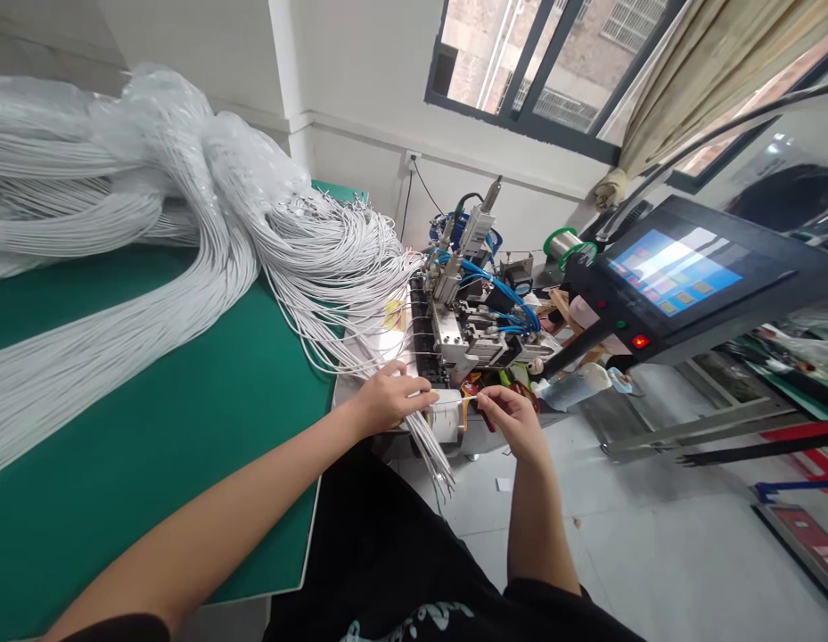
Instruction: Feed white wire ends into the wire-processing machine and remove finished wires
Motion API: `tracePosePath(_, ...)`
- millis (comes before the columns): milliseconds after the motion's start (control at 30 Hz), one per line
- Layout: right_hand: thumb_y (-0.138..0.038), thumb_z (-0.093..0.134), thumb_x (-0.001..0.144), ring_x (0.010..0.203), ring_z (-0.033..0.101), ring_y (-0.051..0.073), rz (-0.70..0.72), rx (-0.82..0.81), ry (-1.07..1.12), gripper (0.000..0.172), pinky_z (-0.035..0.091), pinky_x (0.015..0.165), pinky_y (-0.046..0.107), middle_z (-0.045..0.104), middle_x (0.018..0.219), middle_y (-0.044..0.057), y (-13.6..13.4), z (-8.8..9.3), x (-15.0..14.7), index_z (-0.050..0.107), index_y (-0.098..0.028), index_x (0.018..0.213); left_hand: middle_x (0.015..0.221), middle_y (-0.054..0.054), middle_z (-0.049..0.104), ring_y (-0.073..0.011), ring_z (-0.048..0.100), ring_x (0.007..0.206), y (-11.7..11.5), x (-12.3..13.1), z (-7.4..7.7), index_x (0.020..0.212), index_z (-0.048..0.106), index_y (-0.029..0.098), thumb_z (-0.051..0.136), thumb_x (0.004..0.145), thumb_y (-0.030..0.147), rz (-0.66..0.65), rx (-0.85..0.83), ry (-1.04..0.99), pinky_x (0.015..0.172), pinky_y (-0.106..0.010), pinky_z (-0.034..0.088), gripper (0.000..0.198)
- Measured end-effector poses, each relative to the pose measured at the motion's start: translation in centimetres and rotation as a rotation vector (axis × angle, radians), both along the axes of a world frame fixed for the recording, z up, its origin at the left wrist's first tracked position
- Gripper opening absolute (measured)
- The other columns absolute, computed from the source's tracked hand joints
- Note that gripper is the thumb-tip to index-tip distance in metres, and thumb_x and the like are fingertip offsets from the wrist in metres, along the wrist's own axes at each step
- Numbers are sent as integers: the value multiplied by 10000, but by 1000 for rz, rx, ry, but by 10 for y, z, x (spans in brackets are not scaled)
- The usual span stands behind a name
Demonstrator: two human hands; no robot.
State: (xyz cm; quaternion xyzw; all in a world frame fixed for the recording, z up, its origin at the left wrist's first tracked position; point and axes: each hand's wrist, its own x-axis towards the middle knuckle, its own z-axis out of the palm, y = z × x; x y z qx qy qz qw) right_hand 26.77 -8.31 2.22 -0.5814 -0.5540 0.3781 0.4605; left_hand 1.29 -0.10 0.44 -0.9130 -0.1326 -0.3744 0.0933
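My left hand (390, 398) is closed over white cables at the front corner of the machine, its fingertips pinching one of them. That white cable (454, 400) runs across to my right hand (513, 421), whose thumb and fingers are pinched at its end. Below my left hand a bunch of loose cable ends (432, 456) hangs over the edge. Under the stretched cable sits a white roll-like piece (446, 426). Just behind, the benchtop machine (454, 330) has several cables lying across its black feed row.
A large heap of white cables (213, 223), partly in clear plastic, lies on the green table (253, 428). On the right are a lit touchscreen (677, 267), a wire spool (566, 247) and a plastic bottle (577, 386). Orange-handled tools (468, 392) lie near my right hand.
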Motion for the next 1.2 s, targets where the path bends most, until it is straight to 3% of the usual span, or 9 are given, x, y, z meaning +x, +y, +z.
tracePosePath(167,-441,750,725,471,319,67,-192,60,324,293,237,438,221,562,623,-10,16,-19,-25,683,-159,769,877,3,704,-91,607,700,-1,0,2,1110,594,216,474,979,309,5,35,-16,701,-282,393,200)
tracePosePath(333,-444,759,702,477,371,70,-302,89,416,305,265,440,219,637,685,12,23,-24,-44,721,-162,813,809,-13,672,-109,578,663,-2,1,-3,1078,596,186,419,966,213,71,21,45,681,-290,393,211)
tracePosePath(500,-462,756,700,545,498,103,-299,76,426,341,340,481,224,678,733,36,24,-23,-48,745,-168,872,672,4,581,-129,527,613,-1,3,-11,899,614,186,419,933,162,170,-7,51,741,-308,382,199)
tracePosePath(633,-468,738,711,476,407,75,-244,51,407,358,292,445,221,669,725,37,28,-26,-42,738,-157,887,680,5,578,-131,531,639,-1,4,-10,833,614,183,423,923,139,236,-23,48,823,-332,361,215)
tracePosePath(733,-465,731,705,471,388,75,-187,14,347,348,276,438,221,661,715,40,34,-29,-33,723,-150,854,721,-2,605,-136,555,698,-3,4,-5,936,636,183,414,918,120,262,-16,26,867,-349,334,232)
tracePosePath(833,-447,713,726,549,466,110,-117,9,170,305,346,503,234,652,731,39,40,-30,-25,698,-157,820,765,-8,628,-149,569,752,-4,4,-1,1069,632,197,424,886,85,264,-1,12,897,-374,312,299)
tracePosePath(1000,-447,649,776,588,482,140,-72,50,-140,285,370,559,253,588,678,20,46,-30,-18,651,-162,791,807,-35,638,-177,572,812,-4,5,-2,1057,652,210,452,849,72,314,-29,52,930,-406,290,320)
tracePosePath(1200,-426,604,811,581,443,131,-54,102,-189,260,348,568,247,517,635,-11,53,-31,-20,603,-174,749,856,-61,636,-195,566,837,-3,7,-5,1087,649,186,454,845,79,342,-60,79,942,-433,276,329)
